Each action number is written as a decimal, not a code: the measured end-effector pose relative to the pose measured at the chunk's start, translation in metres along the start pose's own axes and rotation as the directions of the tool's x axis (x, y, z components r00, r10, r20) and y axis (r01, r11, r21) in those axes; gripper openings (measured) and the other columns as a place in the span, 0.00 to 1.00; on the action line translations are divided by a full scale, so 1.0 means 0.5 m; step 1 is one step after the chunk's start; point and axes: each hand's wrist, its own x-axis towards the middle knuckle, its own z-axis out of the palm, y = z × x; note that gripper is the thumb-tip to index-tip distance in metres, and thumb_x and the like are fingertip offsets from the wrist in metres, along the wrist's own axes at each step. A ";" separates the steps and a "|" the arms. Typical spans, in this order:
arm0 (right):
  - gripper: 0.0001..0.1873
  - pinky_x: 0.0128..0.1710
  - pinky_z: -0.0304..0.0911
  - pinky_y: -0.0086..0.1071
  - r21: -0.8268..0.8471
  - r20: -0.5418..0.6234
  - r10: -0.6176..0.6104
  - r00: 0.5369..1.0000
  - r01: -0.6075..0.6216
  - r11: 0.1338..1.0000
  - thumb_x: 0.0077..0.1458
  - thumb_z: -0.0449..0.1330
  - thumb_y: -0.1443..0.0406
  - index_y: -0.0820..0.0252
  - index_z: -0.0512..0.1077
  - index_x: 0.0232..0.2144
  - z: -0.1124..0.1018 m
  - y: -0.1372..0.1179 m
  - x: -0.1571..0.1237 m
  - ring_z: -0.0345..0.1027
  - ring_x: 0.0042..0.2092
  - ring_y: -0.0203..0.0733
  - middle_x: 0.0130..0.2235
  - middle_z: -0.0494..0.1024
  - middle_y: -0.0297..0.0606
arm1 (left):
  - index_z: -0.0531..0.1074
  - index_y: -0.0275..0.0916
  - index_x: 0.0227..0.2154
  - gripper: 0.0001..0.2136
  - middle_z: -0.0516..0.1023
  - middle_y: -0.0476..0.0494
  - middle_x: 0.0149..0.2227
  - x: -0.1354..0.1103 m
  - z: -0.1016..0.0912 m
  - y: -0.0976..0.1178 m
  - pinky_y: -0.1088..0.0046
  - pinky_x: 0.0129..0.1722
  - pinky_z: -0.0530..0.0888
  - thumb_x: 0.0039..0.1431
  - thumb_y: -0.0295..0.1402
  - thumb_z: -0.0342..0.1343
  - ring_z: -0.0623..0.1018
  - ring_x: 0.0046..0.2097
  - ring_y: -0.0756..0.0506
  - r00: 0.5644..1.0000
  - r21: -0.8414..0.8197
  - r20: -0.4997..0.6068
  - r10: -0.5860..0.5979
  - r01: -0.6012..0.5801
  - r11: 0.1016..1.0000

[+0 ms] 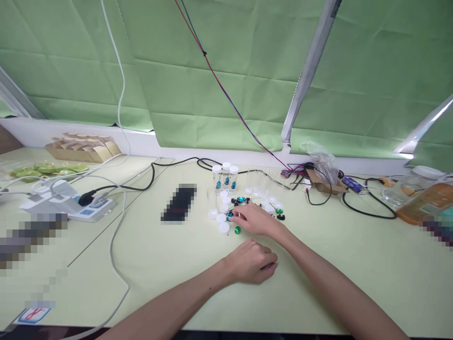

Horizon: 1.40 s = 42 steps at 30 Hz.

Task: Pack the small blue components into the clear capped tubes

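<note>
My left hand (pixel 253 262) rests on the table near its front, curled into a fist; nothing shows in it, though its palm is hidden. Beyond it, my right hand (pixel 256 219) reaches into a cluster of small parts, thumb and fingers pinched at a small blue piece (pixel 230 215). White round caps (pixel 224 227) lie just left of those fingertips. A shiny green ball (pixel 238 230) sits below the right hand. Behind, several clear tubes with white lids (pixel 226 174) stand upright with blue pieces inside. More blue and black parts (pixel 242 200) are partly covered by the right hand.
A blurred dark rectangle (pixel 179 203) lies left of the parts. Farther left are a white power strip (pixel 85 210), cables and a cardboard box (pixel 83 148). Empty clear tubes (pixel 255 182) stand behind the right hand. At right are wires, an open carton (pixel 325 182) and an orange bottle (pixel 430 203).
</note>
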 end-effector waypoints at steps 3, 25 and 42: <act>0.07 0.26 0.49 0.27 0.147 0.015 -0.037 0.999 0.034 0.989 0.58 0.61 0.60 0.56 0.74 0.34 0.012 0.012 -0.017 0.60 0.25 0.34 0.22 0.69 0.28 | 0.57 0.39 0.18 0.13 0.60 0.52 0.17 0.002 -0.002 0.000 0.69 0.20 0.51 0.56 0.27 0.51 0.57 0.19 0.52 1.000 -0.028 -0.004 0.006 -0.006 1.000; 0.11 0.30 0.62 0.29 0.438 -0.519 0.215 0.827 0.041 0.898 0.63 0.53 0.59 0.59 0.70 0.35 0.048 0.060 -0.090 0.68 0.30 0.38 0.31 0.75 0.35 | 0.59 0.38 0.17 0.15 0.60 0.53 0.17 -0.003 -0.001 -0.004 0.71 0.19 0.52 0.58 0.29 0.50 0.57 0.19 0.53 0.996 -0.026 -0.039 -0.081 0.080 0.996; 0.12 0.34 0.66 0.30 0.490 -0.522 0.262 0.812 0.034 0.871 0.65 0.50 0.58 0.59 0.69 0.39 0.063 0.072 -0.102 0.70 0.34 0.40 0.35 0.75 0.39 | 0.62 0.41 0.45 0.09 0.68 0.48 0.37 0.002 -0.032 -0.043 0.74 0.26 0.64 0.63 0.34 0.48 0.64 0.24 0.53 0.718 -0.197 -0.385 -0.580 0.551 0.811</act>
